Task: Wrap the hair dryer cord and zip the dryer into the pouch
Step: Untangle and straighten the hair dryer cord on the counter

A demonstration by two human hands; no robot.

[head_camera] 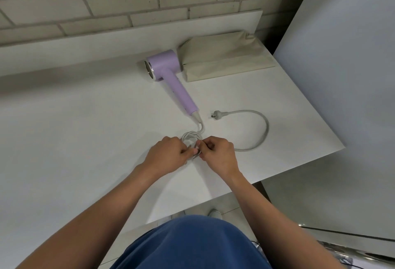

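The step in hand is the cord wrap, part done. At centre frame the left hand [165, 154] and the right hand [220, 155] meet over a small bundle of cord loops [190, 138], both closed on it with fingertips pinching the coils from either side. The loops show just above the knuckles; how many turns are made cannot be counted.

The hair dryer [168, 76], lilac with a silver-rimmed end, lies flat on the white table [74, 119] above centre, handle pointing down and right toward the hands. Its cord leaves the handle base and runs straight into the bundle.

A free length of cord [264, 127] leaves the right hand, arcs out to the right of centre and curls back up to the plug [215, 114], which rests on the table just right of the handle tip, apart from it.

The beige pouch [224, 57] lies flat in the upper right of centre, its left edge beside the dryer head. Its zip is not visible from this angle; open or closed cannot be told.

Judgement: the next move calls for drawing in the loose arc and winding it onto the bundle while one hand keeps the coils from springing apart. Pouch work has not begun.

Markings: no brand, label or legible writing is visible on the dryer, plug or pouch.
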